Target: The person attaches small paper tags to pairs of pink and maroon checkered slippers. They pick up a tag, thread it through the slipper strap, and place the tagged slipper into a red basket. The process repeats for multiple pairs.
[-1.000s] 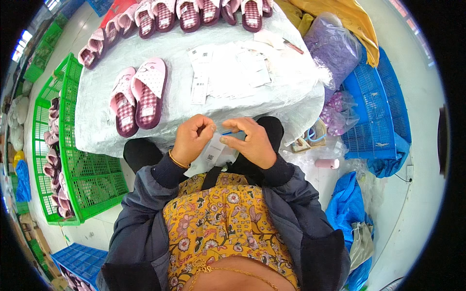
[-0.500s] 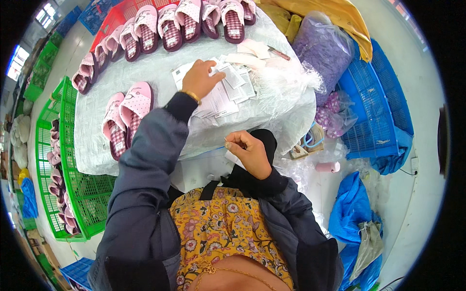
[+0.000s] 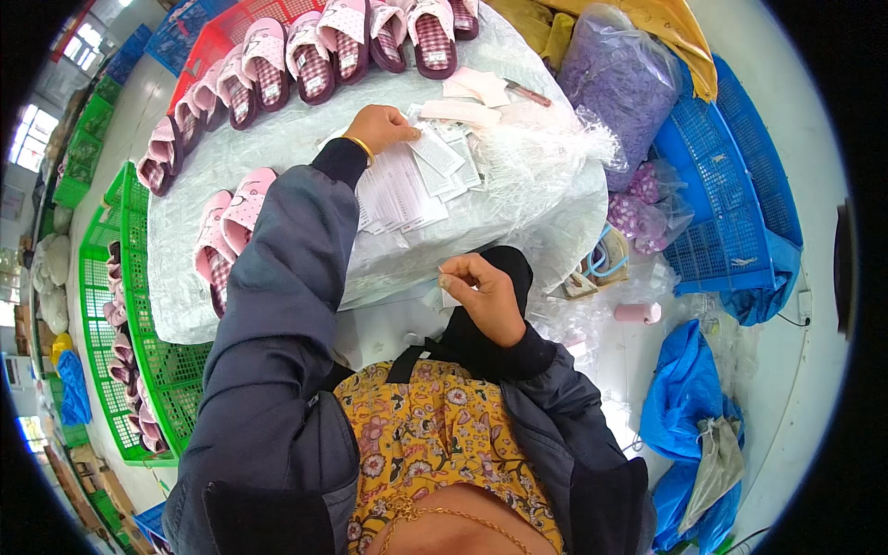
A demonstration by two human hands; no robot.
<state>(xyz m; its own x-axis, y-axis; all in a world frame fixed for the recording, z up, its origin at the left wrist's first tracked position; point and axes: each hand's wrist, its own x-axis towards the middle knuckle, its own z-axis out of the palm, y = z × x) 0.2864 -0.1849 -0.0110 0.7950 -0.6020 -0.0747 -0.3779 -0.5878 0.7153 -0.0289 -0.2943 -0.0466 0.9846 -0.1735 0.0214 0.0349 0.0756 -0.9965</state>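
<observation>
My left hand (image 3: 377, 129) reaches over the table, its fingertips closed on the corner of a small white printed card (image 3: 436, 152). Beneath that card lies a loose pile of white paper slips (image 3: 393, 192). Low in front of me, past the table's near edge, my right hand (image 3: 485, 298) is pinched, with a tiny pale tip showing at its fingertips; what it is I cannot make out. A pair of pink slippers (image 3: 242, 213) with checked insoles lies left of my left forearm, partly hidden by the sleeve. Thin white plastic strands (image 3: 536, 148) are heaped right of the slips.
More pink slippers (image 3: 310, 60) line the far and left edge of the plastic-covered table (image 3: 277, 139). A knife-like tool (image 3: 528, 92) lies far right. Green crates (image 3: 176, 370) stand left, blue crates (image 3: 712, 203) and a bag of purple material (image 3: 618, 88) right.
My left hand has moved slightly left and away from me, and its raised fingers have come down onto a card. My right hand stays pinched, nearly in place. The whole view has shifted slightly.
</observation>
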